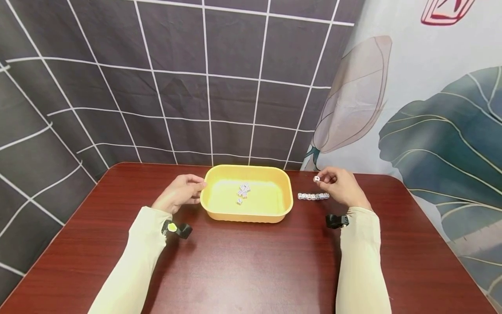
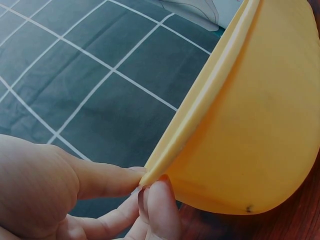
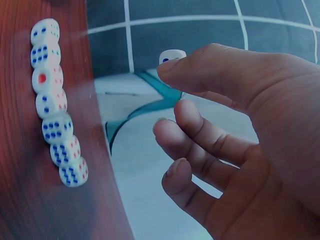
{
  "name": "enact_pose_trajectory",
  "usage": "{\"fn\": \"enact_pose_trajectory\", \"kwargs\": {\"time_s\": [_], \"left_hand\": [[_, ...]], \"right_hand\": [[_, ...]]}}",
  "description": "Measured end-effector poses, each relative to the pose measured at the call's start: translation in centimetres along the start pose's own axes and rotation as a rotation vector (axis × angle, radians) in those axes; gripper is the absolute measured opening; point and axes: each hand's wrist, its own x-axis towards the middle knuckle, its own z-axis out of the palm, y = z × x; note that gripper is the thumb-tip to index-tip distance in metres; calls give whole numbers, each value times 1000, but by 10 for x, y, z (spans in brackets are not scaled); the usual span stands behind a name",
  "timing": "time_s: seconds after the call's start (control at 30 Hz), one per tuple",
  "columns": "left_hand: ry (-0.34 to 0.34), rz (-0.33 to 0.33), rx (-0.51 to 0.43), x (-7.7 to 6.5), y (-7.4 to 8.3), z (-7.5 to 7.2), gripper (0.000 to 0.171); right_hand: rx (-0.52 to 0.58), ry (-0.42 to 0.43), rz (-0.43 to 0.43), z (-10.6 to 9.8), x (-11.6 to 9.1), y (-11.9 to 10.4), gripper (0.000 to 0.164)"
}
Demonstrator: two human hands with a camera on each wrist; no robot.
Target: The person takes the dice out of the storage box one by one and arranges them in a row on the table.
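"Where's the die [image 1: 316,179]?"
"Right of tub [image 1: 246,217], pinched in R hand [image 1: 343,187]; L hand [image 1: 178,192] grips tub's left rim. Row [image 1: 313,196] of 7 lies right of tub, pile [image 1: 245,188] inside it."
"Handling?"
"Die: prob. light, hard, a bit slick; best pinched on opp. faces. Tub: likely thin plastic w/ some flex; hold at rim."
"Unclear?"
"Die's half behind a R fingertip; pile overlaps, no exact ct.; tub's cut off in L wrist view."
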Motion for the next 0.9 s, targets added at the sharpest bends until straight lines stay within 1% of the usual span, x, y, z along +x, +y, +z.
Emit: {"fn": "enact_pose_trajectory", "kwargs": {"time_s": [0.17, 0.33, 0.53, 0.7, 0.8, 0.9], "left_hand": [[2, 0, 10, 0, 0, -1, 36], [-10, 10, -1, 0, 0, -1, 37], [-13, 4, 0, -1, -1, 0, 36], [-9, 1, 17, 1, -1, -1, 35], [-5, -4, 17, 1, -1, -2, 34], [-11, 2, 17, 0, -1, -2, 35]], "right_hand": [[-2, 13, 36, -3, -4, 10, 11], [-15, 27, 70, -5, -10, 20, 10], [-29, 21, 80, -6, -13, 30, 11], [-34, 35, 93, -6, -15, 35, 12], [-37, 29, 113, -6, -16, 38, 12], [-32, -2, 143, -6, -17, 42, 14]]}}
